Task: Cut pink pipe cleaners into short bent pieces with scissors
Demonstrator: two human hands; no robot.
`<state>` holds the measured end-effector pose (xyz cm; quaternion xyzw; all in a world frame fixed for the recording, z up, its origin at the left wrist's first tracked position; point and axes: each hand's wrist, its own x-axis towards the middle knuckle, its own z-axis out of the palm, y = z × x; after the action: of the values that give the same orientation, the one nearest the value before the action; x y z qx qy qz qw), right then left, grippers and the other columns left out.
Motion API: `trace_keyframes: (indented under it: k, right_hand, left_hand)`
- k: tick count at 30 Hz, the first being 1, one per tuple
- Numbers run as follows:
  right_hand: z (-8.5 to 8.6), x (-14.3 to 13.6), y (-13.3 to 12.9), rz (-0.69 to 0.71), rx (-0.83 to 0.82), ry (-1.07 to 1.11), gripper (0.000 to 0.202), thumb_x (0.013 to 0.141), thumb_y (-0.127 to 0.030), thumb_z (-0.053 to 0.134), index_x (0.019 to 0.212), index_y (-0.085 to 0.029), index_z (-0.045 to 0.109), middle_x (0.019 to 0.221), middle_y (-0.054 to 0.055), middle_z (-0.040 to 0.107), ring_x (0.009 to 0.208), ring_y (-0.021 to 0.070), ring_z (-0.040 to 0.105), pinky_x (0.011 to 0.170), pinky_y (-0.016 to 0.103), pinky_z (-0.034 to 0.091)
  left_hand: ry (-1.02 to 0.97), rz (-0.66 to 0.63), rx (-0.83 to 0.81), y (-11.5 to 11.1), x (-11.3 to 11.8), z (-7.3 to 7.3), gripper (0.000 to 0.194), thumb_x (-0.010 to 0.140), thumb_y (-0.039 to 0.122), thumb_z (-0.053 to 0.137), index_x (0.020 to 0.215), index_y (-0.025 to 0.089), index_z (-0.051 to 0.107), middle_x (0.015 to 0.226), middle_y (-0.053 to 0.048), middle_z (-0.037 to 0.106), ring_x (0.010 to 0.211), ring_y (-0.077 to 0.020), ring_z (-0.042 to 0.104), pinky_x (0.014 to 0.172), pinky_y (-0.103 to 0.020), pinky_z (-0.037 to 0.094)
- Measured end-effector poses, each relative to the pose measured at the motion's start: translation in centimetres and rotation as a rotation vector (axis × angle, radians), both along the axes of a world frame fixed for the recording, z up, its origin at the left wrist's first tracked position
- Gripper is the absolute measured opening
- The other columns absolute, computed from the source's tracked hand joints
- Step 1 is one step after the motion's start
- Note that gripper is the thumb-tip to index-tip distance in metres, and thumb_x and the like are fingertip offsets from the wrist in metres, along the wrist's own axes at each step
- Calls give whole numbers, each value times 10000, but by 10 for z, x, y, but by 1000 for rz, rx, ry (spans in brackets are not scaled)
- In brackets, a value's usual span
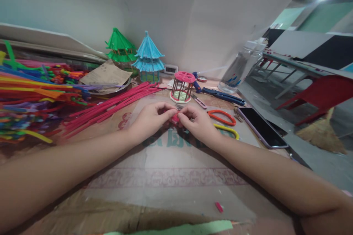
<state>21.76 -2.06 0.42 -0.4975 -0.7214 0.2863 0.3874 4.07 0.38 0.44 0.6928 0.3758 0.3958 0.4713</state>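
My left hand (151,117) and my right hand (196,120) meet near the middle of the table, fingers pinched on a small pink piece (175,118) that they mostly cover. Just behind them stands a small round frame (184,84) with a pink top, brown posts and a pale base. Long pink pipe cleaners (110,107) lie in a bundle to the left. Scissors with orange and yellow handles (222,117) rest right beside my right hand. A short pink scrap (219,206) lies closer to me.
Behind are green (120,46) and blue (148,55) roofed models. Colourful pipe cleaners (35,91) fill the left. At right lie a phone (261,127) and a blue-handled tool (223,96), with a clear bottle (235,68) behind. A red chair (325,93) stands beyond the table.
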Motion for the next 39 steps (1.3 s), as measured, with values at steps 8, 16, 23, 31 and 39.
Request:
trace_keyframes:
  k: [8,16,23,31,39]
  right_hand:
    - [2,-1,-2,-63,113,-95,174,833,-279,555,681,-194,553,593,-21,593,548,108,511,528,220,386]
    - [2,-1,-3,-70,171,-107,142,795,-239,558,661,-197,537,596,-21,566,564,113,501,539,225,388]
    - [1,4,-9,-4,241,-87,140,817,-218,533,679,-193,524,613,-22,538,584,113,494,566,230,401]
    - [-6,5,3,-1,160,79,187,839,-325,627,952,-188,570,728,-7,600,627,129,554,583,256,437]
    - [-3,2,1,0,54,37,92,858,-272,568,822,-188,559,684,-11,616,590,122,566,555,248,434]
  left_hand:
    - [-40,-4,-92,1,1,-1,223,842,376,646,822,154,642,689,-8,644,576,-105,568,531,-214,450]
    - [-99,16,-120,4,2,1,251,822,379,655,724,155,598,586,19,560,499,-91,502,475,-205,388]
    - [-280,93,-172,23,-4,-8,276,774,407,696,810,156,588,608,37,539,496,-92,517,484,-204,449]
    - [-113,-8,-133,7,-1,0,235,836,373,648,794,144,623,638,16,598,529,-87,545,505,-189,429]
    - [-99,-50,-121,10,-1,-10,261,831,360,669,981,146,669,837,-37,703,656,-120,631,600,-232,501]
